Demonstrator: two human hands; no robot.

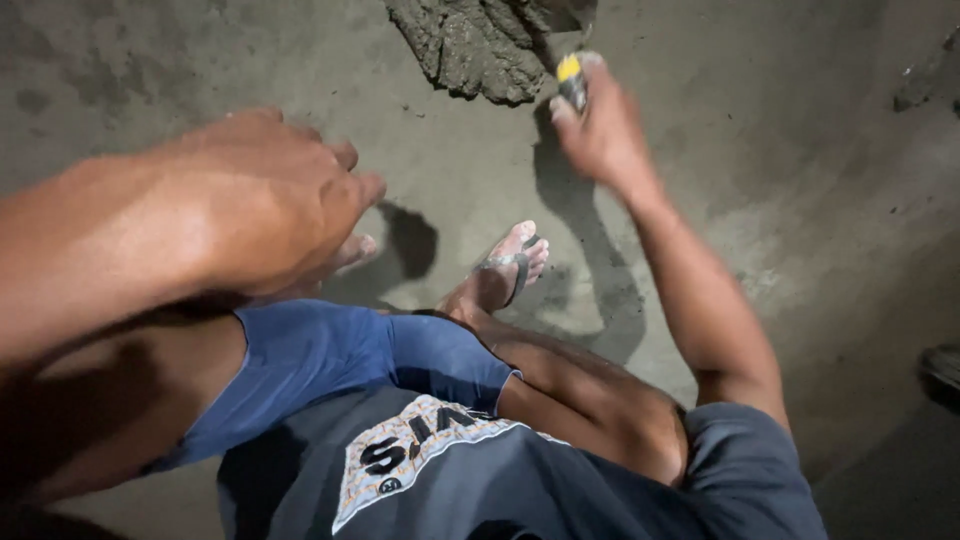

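My right hand (600,130) reaches forward, shut on a tool with a yellow and black handle (571,80). The tool's metal end (565,35) sits in a heap of wet grey mortar (475,45) on the concrete floor (780,170). My left hand (285,200) hangs close to the camera over my left knee, fingers curled loosely and holding nothing that I can see. My right foot in a grey flip-flop (512,262) rests on the floor below the mortar heap.
I am crouching in blue shorts (330,355) and a grey shirt (560,480). A dark lump (920,85) lies at the far right. Something dark (940,365), perhaps a shoe, sits at the right edge.
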